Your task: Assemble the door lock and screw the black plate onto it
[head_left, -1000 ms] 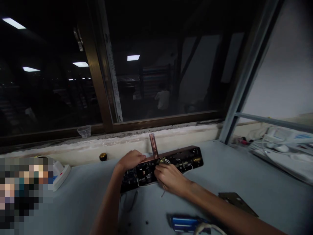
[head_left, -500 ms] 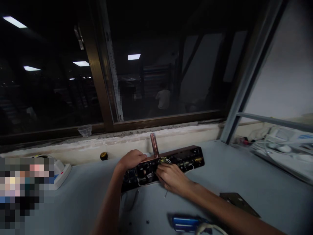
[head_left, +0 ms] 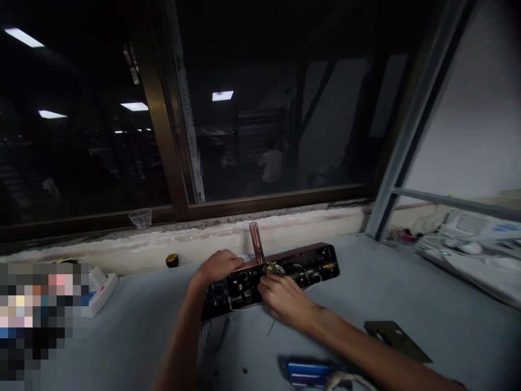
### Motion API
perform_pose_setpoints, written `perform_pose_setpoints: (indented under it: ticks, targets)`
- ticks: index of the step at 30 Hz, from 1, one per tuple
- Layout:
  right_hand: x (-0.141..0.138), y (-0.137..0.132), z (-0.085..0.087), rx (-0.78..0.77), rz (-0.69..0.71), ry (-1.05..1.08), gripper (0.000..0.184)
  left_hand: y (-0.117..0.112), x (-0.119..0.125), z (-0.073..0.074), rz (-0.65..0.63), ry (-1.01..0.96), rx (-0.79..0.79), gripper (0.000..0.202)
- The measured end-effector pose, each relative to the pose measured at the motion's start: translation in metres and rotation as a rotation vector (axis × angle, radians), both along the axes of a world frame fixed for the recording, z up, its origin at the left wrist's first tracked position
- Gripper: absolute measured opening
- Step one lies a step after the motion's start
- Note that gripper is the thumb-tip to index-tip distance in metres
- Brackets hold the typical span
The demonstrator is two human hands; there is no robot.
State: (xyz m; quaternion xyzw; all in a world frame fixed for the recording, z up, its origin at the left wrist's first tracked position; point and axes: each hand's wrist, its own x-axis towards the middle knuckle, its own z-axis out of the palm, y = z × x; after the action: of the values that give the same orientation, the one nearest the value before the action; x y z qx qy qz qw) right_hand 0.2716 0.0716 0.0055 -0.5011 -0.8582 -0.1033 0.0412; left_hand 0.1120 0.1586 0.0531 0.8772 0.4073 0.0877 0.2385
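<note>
Off to your left on the sill sits a clear plastic cup [head_left: 140, 218], with a small brass knob [head_left: 171, 260] below it on the grey table [head_left: 407, 282]. Near you lie a blue tool [head_left: 309, 372] and a dark metal plate [head_left: 396, 339]. White clutter [head_left: 468, 244] sits far right.
</note>
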Motion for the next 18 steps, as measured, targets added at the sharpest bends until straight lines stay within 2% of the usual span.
perform_pose_setpoints:
  ticks: [9,13,18]
  targets:
    - [0.002,0.001,0.002,-0.038,-0.018,0.027,0.018,0.0,0.0,0.0,-0.001,0.007,-0.006,0.036]
    - [0.002,0.0,-0.003,-0.013,-0.07,0.072,0.019,0.0,0.0,0.0,-0.004,0.005,-0.011,0.037]
    - [0.005,0.0,-0.011,0.03,-0.058,0.118,0.019,0.0,0.0,0.0,0.005,-0.001,-0.01,0.037]
